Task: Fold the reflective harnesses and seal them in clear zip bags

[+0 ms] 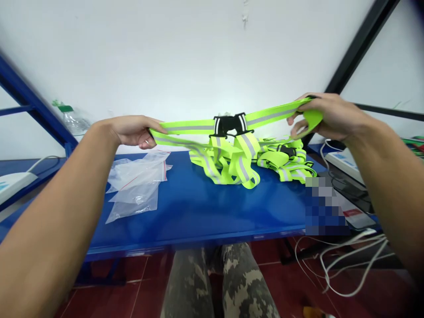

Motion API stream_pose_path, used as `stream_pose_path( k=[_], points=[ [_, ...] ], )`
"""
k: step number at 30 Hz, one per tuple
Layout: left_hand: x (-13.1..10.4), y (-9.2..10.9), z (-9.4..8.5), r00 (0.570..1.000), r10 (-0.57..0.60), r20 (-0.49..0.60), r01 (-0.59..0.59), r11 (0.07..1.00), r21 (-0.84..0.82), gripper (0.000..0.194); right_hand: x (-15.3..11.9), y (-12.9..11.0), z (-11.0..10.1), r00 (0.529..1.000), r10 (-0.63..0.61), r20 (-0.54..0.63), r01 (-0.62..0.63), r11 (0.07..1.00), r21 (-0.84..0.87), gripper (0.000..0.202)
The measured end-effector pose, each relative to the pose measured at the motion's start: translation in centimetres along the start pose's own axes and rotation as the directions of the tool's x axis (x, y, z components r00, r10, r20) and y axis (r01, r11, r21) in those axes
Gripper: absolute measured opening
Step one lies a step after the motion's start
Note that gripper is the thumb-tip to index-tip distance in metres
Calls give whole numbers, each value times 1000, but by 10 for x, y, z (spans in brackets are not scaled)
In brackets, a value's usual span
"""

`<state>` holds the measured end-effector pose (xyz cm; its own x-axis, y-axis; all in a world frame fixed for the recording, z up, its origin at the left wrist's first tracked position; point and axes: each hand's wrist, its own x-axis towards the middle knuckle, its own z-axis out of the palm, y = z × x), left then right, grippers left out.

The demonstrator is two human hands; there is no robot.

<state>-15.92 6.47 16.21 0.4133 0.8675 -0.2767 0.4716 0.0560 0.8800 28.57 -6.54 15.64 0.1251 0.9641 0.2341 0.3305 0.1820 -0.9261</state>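
Note:
A neon yellow-green strap harness [188, 127] with grey reflective stripes is stretched between my hands above the table. My left hand [134, 130] is closed on its left end, and my right hand [326, 115] grips the right end, where the strap loops back. A black buckle [230, 125] sits at the middle of the stretched band. From it more straps hang down in loops toward the blue table [185, 212]. Behind and to the right lies a pile of similar yellow-green straps [288, 161] with black clips.
Clear plastic bags [139, 185] lie on the table's left side. A plastic bottle [74, 119] stands at the back left. At the right are a white power strip [346, 163], a dark device [354, 192] and loose white cables [357, 265] below the table edge.

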Motion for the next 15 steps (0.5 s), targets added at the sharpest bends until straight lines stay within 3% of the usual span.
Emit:
stream_pose_path(
  k=[3,5,7,9,10,13,15],
  points=[
    [12,-2,-6,995,72,65,-69,996,-56,39,13,2,-1,999,-11,-52,12,1000,8,7],
    [28,11,-5,992,115,-53,-122,977,-172,32,28,-3,4,998,39,-48,-43,995,-90,6],
    [39,39,-2,969,77,-235,-148,942,-301,16,47,-19,13,991,83,-104,-93,991,-93,8],
    [35,77,4,848,149,-509,-371,852,-369,14,62,-47,20,966,56,-251,-28,993,114,11],
    [27,95,6,800,216,-559,-464,814,-350,16,66,-62,23,951,25,-307,48,972,230,13],
    [-7,122,15,676,428,-600,-631,756,-172,28,63,-92,22,933,-148,-329,294,842,453,29],
    [-26,107,21,627,544,-557,-671,741,-32,48,49,-84,17,920,-247,-305,374,786,492,32]
  ],
)
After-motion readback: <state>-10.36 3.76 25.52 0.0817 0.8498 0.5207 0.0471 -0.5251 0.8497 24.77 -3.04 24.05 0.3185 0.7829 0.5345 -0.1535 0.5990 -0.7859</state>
